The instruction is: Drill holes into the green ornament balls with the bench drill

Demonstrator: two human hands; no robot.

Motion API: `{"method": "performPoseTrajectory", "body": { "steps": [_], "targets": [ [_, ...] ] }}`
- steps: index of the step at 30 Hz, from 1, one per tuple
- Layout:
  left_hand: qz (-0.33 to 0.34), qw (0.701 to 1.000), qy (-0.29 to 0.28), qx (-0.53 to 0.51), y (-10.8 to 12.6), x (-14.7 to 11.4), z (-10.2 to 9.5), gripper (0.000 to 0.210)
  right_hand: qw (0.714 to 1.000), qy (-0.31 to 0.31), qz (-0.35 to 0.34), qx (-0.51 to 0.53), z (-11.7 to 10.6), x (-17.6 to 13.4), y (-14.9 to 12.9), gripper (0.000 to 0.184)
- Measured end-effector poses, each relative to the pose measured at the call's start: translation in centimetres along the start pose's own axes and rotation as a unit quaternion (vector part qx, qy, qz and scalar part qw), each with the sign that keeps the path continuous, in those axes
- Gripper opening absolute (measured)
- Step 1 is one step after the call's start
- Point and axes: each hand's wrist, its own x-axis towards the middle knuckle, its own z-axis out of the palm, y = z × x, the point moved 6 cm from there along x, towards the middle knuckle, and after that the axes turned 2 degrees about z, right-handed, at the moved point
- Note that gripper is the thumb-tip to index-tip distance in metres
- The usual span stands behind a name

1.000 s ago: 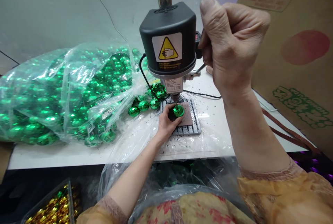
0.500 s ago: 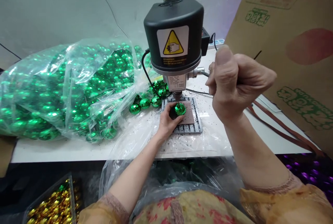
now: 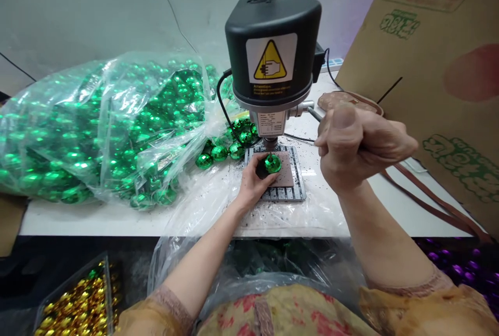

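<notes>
On the grooved metal base [image 3: 299,190] of a small drill press [image 3: 273,50], my left hand [image 3: 253,180] is closed around the side of a shiny green faceted ball [image 3: 273,163]. The ball sits on a brownish square pad [image 3: 286,172], right beneath the chuck [image 3: 270,143]. Whether the drill bit is inside the ball I cannot tell. Raised at the right of the press, my right hand [image 3: 351,143] is wrapped in a fist around the metal feed lever [image 3: 314,114], whose far end the fingers hide.
A big clear plastic bag [image 3: 117,117] of green balls lies on the left of the white table [image 3: 117,227], with loose green balls [image 3: 219,153] near the base. Gold balls [image 3: 74,305] fill a bin below left. A cardboard box [image 3: 440,65] and brown strap [image 3: 432,195] are right.
My right hand has come down a little with the feed lever. My left hand keeps the green ball in place. The whole view has shifted slightly.
</notes>
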Motion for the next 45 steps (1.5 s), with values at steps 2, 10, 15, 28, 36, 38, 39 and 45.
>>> {"method": "performPoseTrajectory", "body": {
  "steps": [2,10,15,28,36,38,39,45],
  "targets": [
    [-0.002,1.0,0.001,0.001,0.0,0.0,0.0,0.049,0.997,0.062,-0.051,0.016,-0.7,-0.2,-0.5,0.053],
    [0.0,1.0,-0.001,-0.01,-0.1,0.0,0.0,0.051,0.99,0.082,-0.105,0.037,-0.6,-0.7,-0.3,0.052],
    [-0.004,1.0,0.001,-0.006,0.1,0.0,0.0,0.05,0.984,0.065,-0.156,0.061,-0.6,-0.8,-0.5,0.045],
    [-0.018,1.0,0.013,0.012,0.7,0.2,0.0,0.048,0.996,0.068,-0.023,0.052,-0.3,1.3,-0.7,0.046],
    [0.0,0.994,-0.033,0.106,4.8,-5.3,-2.7,0.04,0.996,0.041,0.053,0.056,0.8,4.9,-1.0,0.045],
    [0.047,0.982,-0.127,0.131,6.1,-7.9,-3.0,0.042,0.996,0.044,0.048,0.058,0.8,4.8,-0.9,0.045],
    [0.067,0.975,-0.161,0.138,6.6,-9.0,-3.2,0.046,0.997,0.045,0.046,0.052,0.8,4.7,-0.9,0.045],
    [0.097,0.971,-0.072,0.208,4.5,-6.3,-6.8,0.022,0.997,0.05,0.042,0.035,0.8,4.5,-1.2,0.044]
  ]
}}
